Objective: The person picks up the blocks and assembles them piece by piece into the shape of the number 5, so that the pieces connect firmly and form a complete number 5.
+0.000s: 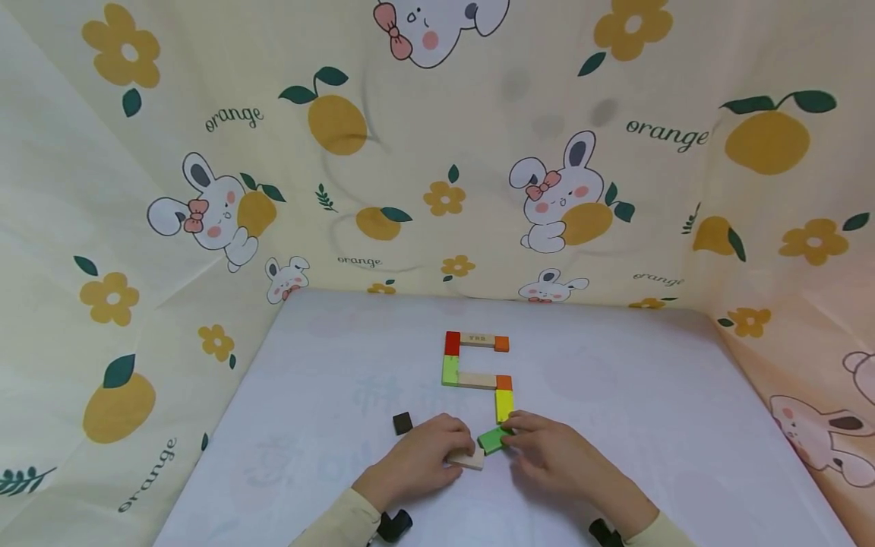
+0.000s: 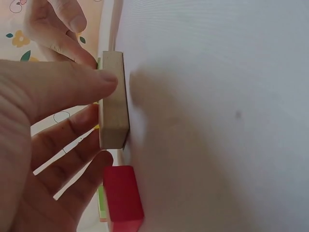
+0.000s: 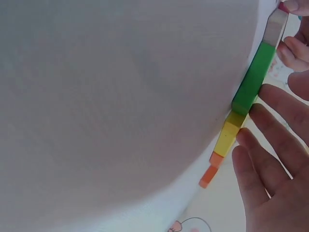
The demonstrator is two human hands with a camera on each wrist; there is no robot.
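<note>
My left hand (image 1: 427, 456) pinches a plain wooden block (image 2: 115, 99) between its thumb and fingers, low on the white table. A red block (image 2: 123, 198) lies close to its fingers; the hand hides it in the head view. Beside the wooden block is a green block (image 1: 494, 440). Straight fingers of my right hand (image 1: 563, 460) touch the green block at its right end, while the thumb stands off it. Just beyond, a yellow block (image 1: 503, 406) continues a line of blocks. A dark block (image 1: 402, 423) sits left of my left hand.
Farther back, the line runs through orange (image 1: 503, 382), a wooden block (image 1: 477, 380), lime green (image 1: 450, 371), red (image 1: 452, 343), a marked wooden block (image 1: 477, 339) and orange (image 1: 502, 344). A patterned cloth (image 1: 410, 167) rises behind the table (image 1: 615, 365).
</note>
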